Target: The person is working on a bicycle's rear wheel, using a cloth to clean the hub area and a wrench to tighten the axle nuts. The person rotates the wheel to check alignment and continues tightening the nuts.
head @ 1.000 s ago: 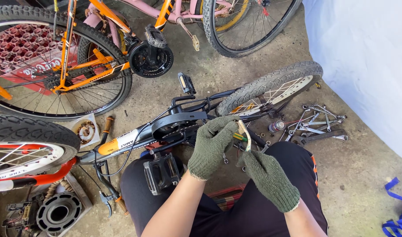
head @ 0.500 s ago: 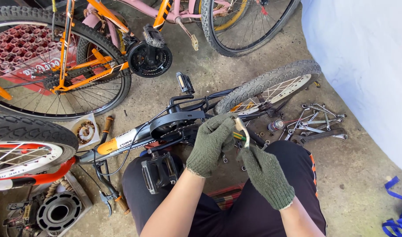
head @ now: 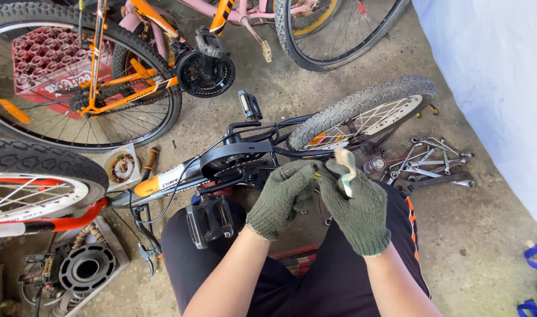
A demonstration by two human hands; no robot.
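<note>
**Small Bike Worked On at the Rear Stays, a Pale Tool Gripped in the Right Glove**

While a concrete floor (head: 456,235) crowded with cycle parts is looked down upon, the largest things are met first: an orange bicycle (head: 113,88) is stood at the upper left over a red crate (head: 39,64), and a red-framed wheel (head: 28,188) is cut off by the left edge. Across the person's lap a small black bicycle (head: 221,167) is laid on its side, its rear wheel (head: 362,117) pointed up and to the right, its chain guard (head: 233,158) and one pedal (head: 210,220) turned toward the knees.

Beside the rear wheel, a cluster of spanners (head: 433,161) is spread on the floor, well apart from both gloves.

Just behind the chain guard, the two gloved hands are brought close together. The left hand (head: 283,196) is curled shut against the frame near the chain stay; what exactly is pinched cannot be told. The right hand (head: 356,205) is closed around a pale-handled tool (head: 343,170), whose handle is held upright above the fist, its tip hidden.

A fastening or adjustment near the rear stays is judged to be in hand. Steady support from the left hand and a well-seated tool tip would be called for next.
</note>
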